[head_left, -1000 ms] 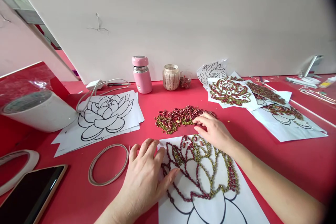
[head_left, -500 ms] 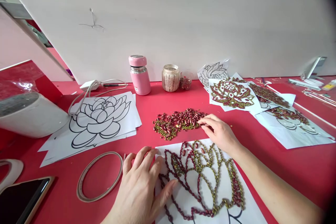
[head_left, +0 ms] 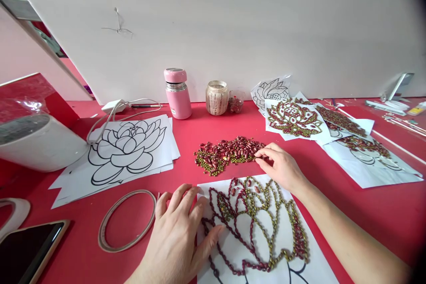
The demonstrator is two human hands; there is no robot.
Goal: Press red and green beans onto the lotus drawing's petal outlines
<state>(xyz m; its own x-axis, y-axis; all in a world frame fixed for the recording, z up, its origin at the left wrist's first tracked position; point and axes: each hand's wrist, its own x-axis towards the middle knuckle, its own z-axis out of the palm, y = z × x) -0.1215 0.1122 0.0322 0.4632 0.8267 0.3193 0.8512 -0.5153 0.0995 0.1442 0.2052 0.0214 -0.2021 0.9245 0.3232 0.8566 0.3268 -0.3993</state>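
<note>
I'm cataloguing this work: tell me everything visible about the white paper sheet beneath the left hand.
The white paper sheet lies flat on the red tabletop, cut off at the picture's lower edge. Dark red beans and green beans form petal outlines and fill a few spaces; nearer black lines are bare. The left hand rests on its left side; the right hand hides its far right corner.

Pink flask (head_left: pixel 179 101) near the white panel (head_left: pixel 216 31), phone (head_left: pixel 31 252) (partly out of frame) at lower left.

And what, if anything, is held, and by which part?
Left hand lies over the paper's edge, gripping nothing; whether the right hand, at the beans, holds one cannot be told.
</note>
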